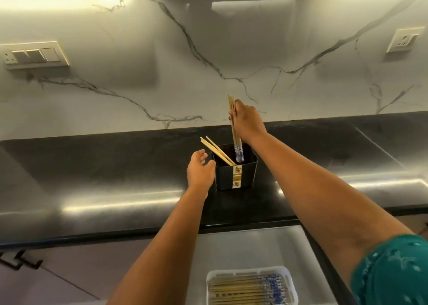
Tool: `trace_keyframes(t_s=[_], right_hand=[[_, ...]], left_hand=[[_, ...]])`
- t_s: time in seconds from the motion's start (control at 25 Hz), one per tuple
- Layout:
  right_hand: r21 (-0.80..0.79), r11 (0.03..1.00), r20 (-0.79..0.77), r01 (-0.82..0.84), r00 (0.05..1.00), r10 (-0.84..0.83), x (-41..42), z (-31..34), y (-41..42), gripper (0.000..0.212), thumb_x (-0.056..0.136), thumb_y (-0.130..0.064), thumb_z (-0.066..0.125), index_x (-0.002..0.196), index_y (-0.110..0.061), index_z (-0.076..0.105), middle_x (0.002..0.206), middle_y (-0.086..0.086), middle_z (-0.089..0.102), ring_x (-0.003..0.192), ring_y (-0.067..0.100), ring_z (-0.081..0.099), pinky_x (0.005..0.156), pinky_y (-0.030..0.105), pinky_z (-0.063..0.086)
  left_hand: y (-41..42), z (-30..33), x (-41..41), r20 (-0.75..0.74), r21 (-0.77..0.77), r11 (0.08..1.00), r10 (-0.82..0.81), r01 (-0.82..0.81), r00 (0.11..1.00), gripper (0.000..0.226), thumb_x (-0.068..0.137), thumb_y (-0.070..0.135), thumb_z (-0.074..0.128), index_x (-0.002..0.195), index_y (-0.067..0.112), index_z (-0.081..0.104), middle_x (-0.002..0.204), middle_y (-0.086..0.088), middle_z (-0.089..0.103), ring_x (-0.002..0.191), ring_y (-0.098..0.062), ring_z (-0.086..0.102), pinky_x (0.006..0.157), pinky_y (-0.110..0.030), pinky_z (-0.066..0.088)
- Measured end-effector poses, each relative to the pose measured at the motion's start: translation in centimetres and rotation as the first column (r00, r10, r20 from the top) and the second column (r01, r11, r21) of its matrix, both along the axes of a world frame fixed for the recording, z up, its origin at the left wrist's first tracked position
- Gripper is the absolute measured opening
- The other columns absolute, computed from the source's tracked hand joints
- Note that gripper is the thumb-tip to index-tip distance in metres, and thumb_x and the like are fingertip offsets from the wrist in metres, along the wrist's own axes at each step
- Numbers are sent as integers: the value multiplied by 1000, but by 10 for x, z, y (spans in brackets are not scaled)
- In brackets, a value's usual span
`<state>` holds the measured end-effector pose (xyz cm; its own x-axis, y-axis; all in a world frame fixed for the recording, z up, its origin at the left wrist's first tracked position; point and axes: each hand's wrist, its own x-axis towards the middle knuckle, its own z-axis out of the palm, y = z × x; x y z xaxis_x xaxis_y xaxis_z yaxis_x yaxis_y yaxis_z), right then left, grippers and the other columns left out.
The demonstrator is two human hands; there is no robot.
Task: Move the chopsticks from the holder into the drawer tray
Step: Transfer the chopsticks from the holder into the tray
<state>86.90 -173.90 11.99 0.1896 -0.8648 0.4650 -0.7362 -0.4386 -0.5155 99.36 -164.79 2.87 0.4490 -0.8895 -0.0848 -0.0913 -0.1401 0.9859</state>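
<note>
Nearest, a white slotted plastic tray (251, 272) in the open drawer holds a row of bamboo chopsticks (245, 290), cut off by the frame's bottom edge. Beyond, the left hand (200, 171) hovers loosely spread beside the black square plastic holder (236, 175), touching unclear. The right hand (247, 121) grips a blue-patterned bundle of chopsticks (236, 140), tips at the rim; the gripping fingers are hidden.

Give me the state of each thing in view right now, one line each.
Right hand: grips a bunch of chopsticks, upright, patterned ends low in the holder.
Left hand: open, beside the holder.
Holder: upright on the counter, a few chopsticks leaning inside.
Drawer: open.
Tray: in the drawer, holds many chopsticks lying flat.
</note>
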Motion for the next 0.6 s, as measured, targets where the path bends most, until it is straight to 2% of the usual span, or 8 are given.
trace_keyframes(t_s=[0.12,0.24,0.32,0.44,0.6], right_hand=[[72,988,287,-140,951,113,-31,36,32,15,99,-16,47,104,-4,55,95,9,70,85,18,70,78,36,60],[188,940,358,-286,911,206,-60,50,77,12,97,-15,52,105,-5,55,97,11,72,85,15,72,76,27,60],[280,885,418,-373,877,237,-77,50,112,12,97,-14,54,105,-5,56,96,12,73,84,15,73,72,24,59],[379,798,488,-469,834,257,-94,42,158,15,97,-15,54,107,-4,57,95,11,74,84,17,74,70,24,60],[487,699,462,-524,834,302,-113,29,203,4,96,-15,56,95,-13,59,93,9,75,87,17,74,71,24,60]], left_hand=[[19,35,-20,89,-127,991,-22,34,996,35,92,17,61,126,12,58,119,-4,65,109,-14,63,84,-17,47],[50,57,-32,166,-188,967,-141,172,976,27,92,24,61,117,13,66,107,0,71,101,-12,66,93,-28,51],[81,60,-43,158,-172,935,-285,311,945,18,92,25,61,103,16,72,96,-2,74,94,-14,69,92,-36,53],[128,54,-65,14,-108,887,-451,449,893,19,93,20,60,102,9,72,95,-14,74,90,-27,70,87,-41,56],[181,41,-90,-179,-18,820,-565,572,805,23,93,15,58,109,1,67,100,-16,74,90,-25,72,82,-35,58]])
